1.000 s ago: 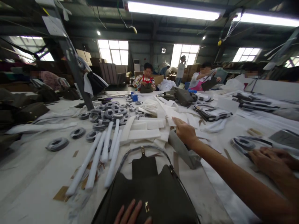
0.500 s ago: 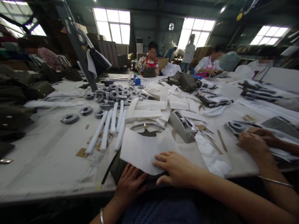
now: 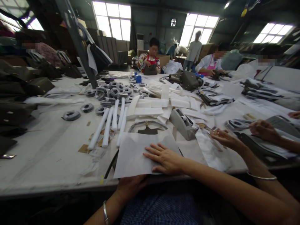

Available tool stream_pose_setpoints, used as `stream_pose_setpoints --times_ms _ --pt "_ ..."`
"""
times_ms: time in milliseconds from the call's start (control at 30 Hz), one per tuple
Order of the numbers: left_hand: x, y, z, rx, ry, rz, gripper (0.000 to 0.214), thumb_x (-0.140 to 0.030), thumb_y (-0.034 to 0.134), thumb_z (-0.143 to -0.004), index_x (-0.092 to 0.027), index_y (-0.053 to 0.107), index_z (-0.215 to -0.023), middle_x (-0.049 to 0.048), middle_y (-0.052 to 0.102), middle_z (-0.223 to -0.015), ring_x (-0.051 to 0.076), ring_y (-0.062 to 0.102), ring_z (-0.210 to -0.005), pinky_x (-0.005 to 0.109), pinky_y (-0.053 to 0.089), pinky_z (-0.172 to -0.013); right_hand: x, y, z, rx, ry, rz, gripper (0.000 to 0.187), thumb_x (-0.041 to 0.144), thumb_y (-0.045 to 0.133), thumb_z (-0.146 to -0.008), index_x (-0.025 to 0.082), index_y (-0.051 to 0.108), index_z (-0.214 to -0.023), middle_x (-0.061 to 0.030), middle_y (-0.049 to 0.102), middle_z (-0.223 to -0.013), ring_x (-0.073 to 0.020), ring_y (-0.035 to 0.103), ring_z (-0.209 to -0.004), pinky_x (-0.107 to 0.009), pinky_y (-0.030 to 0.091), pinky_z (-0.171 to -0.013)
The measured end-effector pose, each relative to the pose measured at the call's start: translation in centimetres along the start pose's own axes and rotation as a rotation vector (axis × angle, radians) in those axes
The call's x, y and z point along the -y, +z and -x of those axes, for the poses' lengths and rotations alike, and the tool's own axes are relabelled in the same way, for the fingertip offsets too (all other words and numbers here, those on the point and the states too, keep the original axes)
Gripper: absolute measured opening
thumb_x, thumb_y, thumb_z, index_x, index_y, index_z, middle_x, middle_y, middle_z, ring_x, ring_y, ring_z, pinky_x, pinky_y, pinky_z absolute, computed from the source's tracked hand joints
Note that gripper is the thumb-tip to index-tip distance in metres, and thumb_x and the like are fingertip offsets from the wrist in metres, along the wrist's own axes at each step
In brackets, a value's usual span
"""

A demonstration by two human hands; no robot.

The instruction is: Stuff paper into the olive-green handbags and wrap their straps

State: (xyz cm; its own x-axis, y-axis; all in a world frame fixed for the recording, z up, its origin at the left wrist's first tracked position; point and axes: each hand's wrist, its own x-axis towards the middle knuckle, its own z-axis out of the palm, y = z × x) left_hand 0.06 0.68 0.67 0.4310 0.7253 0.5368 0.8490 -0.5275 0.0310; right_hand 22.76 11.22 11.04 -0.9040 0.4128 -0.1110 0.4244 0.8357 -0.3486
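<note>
Sheet (image 3: 132, 153), lower centre of frame: likely light, creasable, best held by edges; right hand (image 3: 165, 159) spread flat atop, left hand (image 3: 131, 185) part-hidden, grip unclear.

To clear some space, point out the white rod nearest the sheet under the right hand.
The rightmost rod: its lower end lies close beside the white sheet under the right hand. The other rods lie farther left.

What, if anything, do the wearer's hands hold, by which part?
The right hand lies flat on the sheet, gripping nothing; the left hand is partly hidden; its hold cannot be told.
</note>
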Motion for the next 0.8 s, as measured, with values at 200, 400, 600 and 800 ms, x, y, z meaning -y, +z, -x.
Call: stream_pose_setpoints --times_ms 200,400,600,800 --pt "0.1 -0.8 -0.3 0.064 -0.004 0.033 0.043 -0.035 0.058 -0.091 -0.029 0.058 -0.134 0.0069 0.066 -0.128 0.030 0.065 -0.112 0.045 0.050 -0.099 -0.7 0.9 -0.2 -0.018 0.007 -0.037 0.067 0.058 0.044 -0.096 0.030 0.025 -0.154 -0.0077 0.024 -0.161 -0.0310 0.015 -0.150 -0.057 0.009 -0.119" --pt "-2.0 -6.6 -1.3 0.080 0.052 0.122 0.034 -0.015 0.048 -0.093 -0.020 0.063 -0.123 0.0061 0.073 -0.112 0.021 0.071 -0.096 0.033 0.058 -0.084 -0.7 1.3 0.0 -0.035 -0.010 -0.025 0.068 0.058 0.043 -0.097 0.030 0.023 -0.155 -0.0070 0.023 -0.162 -0.0323 0.015 -0.149 -0.058 0.008 -0.119" --pt "-1.7 -8.9 -6.2 0.048 -0.014 0.277 0.032 -0.021 0.048 -0.097 -0.019 0.060 -0.127 0.0067 0.071 -0.118 0.016 0.068 -0.105 0.026 0.055 -0.092 -0.9 1.7 0.0 -0.059 -0.010 -0.027 0.068 0.058 0.043 -0.097 0.027 0.025 -0.155 -0.0081 0.025 -0.161 -0.0322 0.016 -0.149 -0.058 0.009 -0.120" --pt "2.1 -3.2 -5.5 0.170 -0.034 0.088 0.051 -0.036 0.050 -0.097 -0.014 0.044 -0.143 0.0119 0.058 -0.139 0.024 0.058 -0.125 0.041 0.050 -0.105 -1.1 2.2 0.4 -0.119 -0.009 -0.047 0.070 0.057 0.045 -0.096 0.026 0.023 -0.155 -0.0086 0.028 -0.160 -0.0285 0.017 -0.149 -0.053 0.009 -0.121"
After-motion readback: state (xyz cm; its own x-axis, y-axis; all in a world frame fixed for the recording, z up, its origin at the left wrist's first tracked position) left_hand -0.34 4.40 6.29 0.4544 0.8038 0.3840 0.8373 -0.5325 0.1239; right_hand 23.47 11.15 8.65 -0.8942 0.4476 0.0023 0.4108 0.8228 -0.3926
